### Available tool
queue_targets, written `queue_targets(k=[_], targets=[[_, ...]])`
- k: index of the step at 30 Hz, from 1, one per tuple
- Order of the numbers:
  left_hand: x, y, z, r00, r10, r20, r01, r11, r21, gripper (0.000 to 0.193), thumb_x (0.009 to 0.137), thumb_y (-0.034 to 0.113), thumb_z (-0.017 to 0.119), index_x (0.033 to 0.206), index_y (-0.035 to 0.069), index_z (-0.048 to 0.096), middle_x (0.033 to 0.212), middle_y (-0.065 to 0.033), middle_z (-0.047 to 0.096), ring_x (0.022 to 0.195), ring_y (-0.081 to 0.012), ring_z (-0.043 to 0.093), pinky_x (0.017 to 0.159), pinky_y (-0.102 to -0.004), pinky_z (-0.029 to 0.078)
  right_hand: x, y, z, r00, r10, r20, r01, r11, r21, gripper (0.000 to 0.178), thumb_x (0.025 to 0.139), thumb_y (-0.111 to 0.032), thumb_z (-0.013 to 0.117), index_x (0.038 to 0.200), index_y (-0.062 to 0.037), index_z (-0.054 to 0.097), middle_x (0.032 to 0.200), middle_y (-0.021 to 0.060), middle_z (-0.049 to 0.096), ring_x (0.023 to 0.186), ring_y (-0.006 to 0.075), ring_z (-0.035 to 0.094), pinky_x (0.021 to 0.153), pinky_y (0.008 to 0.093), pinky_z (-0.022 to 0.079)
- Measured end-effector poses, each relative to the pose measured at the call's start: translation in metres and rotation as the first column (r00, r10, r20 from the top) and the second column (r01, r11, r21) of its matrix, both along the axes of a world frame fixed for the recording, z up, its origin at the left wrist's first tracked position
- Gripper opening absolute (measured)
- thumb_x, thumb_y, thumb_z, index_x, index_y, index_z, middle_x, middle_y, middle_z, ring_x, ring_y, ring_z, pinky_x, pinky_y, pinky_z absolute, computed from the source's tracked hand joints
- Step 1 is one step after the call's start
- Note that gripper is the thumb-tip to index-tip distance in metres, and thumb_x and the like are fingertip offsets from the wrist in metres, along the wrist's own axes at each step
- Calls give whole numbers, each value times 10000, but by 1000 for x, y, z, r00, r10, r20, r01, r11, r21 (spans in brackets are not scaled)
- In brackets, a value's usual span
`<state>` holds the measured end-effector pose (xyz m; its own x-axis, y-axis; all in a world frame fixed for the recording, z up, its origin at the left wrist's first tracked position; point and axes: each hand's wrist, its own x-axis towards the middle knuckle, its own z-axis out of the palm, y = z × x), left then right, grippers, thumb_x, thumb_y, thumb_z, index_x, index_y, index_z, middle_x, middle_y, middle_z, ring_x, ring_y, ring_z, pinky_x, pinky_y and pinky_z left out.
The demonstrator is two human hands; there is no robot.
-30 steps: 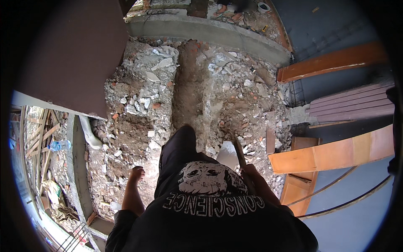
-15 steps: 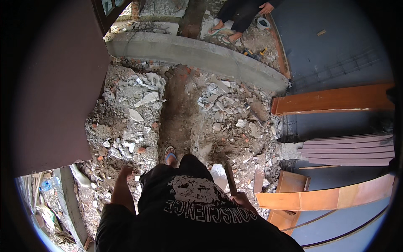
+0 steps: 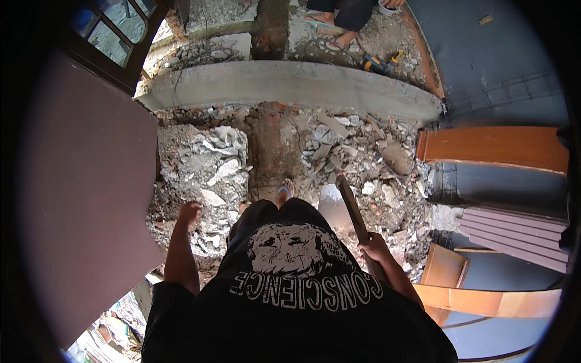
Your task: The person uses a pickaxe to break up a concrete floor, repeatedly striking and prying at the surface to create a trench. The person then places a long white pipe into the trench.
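Note:
My right hand is wrapped round the wooden handle of a hoe. Its far end points forward over the rubble, and a wide, pale metal blade shows beside the handle, just ahead of my right leg. My left hand hangs out to the left above broken concrete with nothing in it; its fingers look loosely bent and partly apart. Below me, one foot in a blue-strapped sandal stands in a dirt trench. The other foot is mostly hidden by my clothing.
Rubble heaps flank the trench, and a concrete beam crosses ahead. Beyond it are a co-worker's sandalled feet, a white bucket and a yellow-and-black power tool. Orange wooden panels lie right; a mauve wall stands left.
I have moved forward along the trench. My right hand and the hoe have come further into view, while my left arm has swung forward. The co-worker's hand is now at the bucket.

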<state>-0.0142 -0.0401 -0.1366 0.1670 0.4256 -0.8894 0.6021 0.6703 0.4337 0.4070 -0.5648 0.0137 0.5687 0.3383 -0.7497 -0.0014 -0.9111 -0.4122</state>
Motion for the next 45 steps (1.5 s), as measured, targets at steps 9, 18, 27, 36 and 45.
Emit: queue_targets(k=[9,18,27,36,45], targets=[[14,-32,1,952,-189,-242,180,982,-58,323,889,200,594,1196,100,583,952,-91,687,797,-217,657,666,-414,526,115,114,17,985,-113,-131,132,981,146,392,769,-2,691,1118,101,547,669,131,617,470,213,610,417,340,514],[150,109,-57,983,-164,-87,153,981,-116,274,906,220,570,1164,130,592,898,-38,663,762,-168,620,653,-383,485,206,213,27,903,-367,-224,412,888,205,297,762,23,664,1035,97,573,686,156,609,456,249,615,403,357,516],[248,241,-44,970,-207,-124,182,964,-192,178,912,194,557,1067,130,618,765,-21,644,613,-144,579,553,-355,445,336,360,72,924,-373,-83,381,915,133,236,798,3,635,1006,83,558,687,159,607,476,260,629,402,376,535],[335,337,-24,911,-412,2,408,903,-131,316,901,265,609,1191,139,590,988,-57,678,865,-191,630,716,-406,483,373,412,144,874,-485,23,459,841,288,252,776,-29,636,985,91,563,648,140,592,439,224,602,389,330,502],[367,334,-70,955,-260,143,282,946,-162,254,946,189,550,1195,156,584,985,-39,680,769,-160,649,619,-339,478,408,470,177,916,-359,178,305,913,269,224,767,-53,630,931,86,567,645,147,577,431,233,588,387,356,498]])
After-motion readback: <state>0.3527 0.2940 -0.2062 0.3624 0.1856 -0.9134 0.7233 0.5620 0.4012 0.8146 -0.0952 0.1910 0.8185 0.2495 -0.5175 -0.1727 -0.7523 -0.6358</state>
